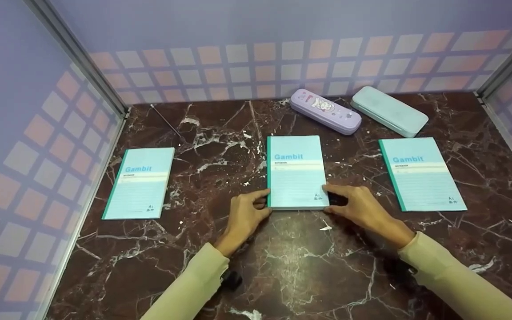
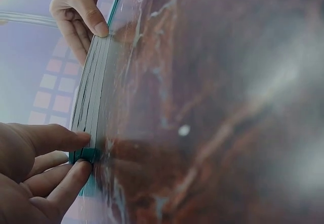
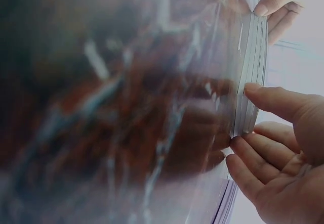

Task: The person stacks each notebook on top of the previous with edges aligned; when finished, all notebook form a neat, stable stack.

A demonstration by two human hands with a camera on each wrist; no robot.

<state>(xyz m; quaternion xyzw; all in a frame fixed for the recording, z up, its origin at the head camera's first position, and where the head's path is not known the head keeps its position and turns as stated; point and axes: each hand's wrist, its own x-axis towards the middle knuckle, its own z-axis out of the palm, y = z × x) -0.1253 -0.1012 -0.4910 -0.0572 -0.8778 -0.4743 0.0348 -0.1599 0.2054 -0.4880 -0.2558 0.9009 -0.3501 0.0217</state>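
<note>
A small stack of notebooks (image 1: 298, 180), light blue "Gambit" cover on top and green spine at left, lies in the middle of the table. Several page layers show along its near edge in both wrist views. My left hand (image 1: 246, 215) grips its near left corner, thumb on the near page edge and fingers against the spine (image 2: 83, 154). Opposite, my right hand (image 1: 360, 206) holds the near right corner, its thumb (image 3: 260, 92) on the page edge and fingertips on the side.
Another such notebook (image 1: 139, 184) lies to the left and one more (image 1: 422, 175) to the right. Behind are a purple pencil case (image 1: 326, 112) and a mint-green case (image 1: 389, 111). A thin dark stick (image 1: 166, 120) lies back left. Tiled panels (image 1: 256, 66) enclose the table.
</note>
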